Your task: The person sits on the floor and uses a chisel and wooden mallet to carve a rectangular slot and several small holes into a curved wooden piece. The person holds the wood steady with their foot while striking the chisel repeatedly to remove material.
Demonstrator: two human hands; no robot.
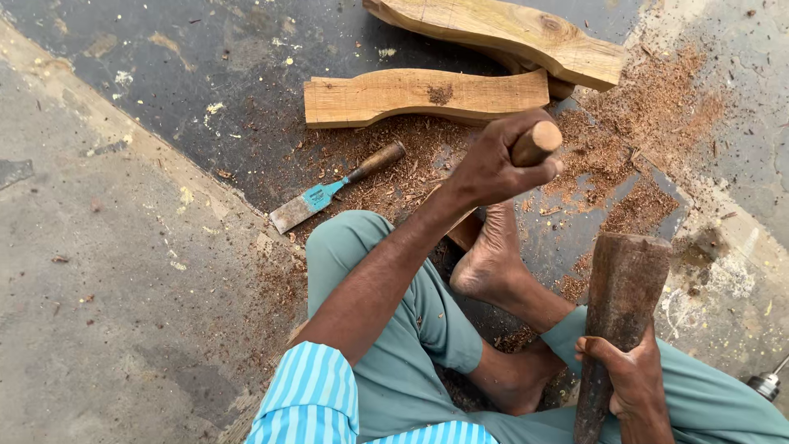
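The left hand (493, 168) wraps a wooden handle (536, 142) — only its rounded end shows, and whatever blade it carries is hidden behind wrist and foot (485, 259). The wooden mallet (618, 316) runs off the bottom edge below the right hand (629, 374). The upper curved plank (509, 33) is cut by the top edge. A metal tool tip (768, 382) at the right edge — too little shows to tell its kind.
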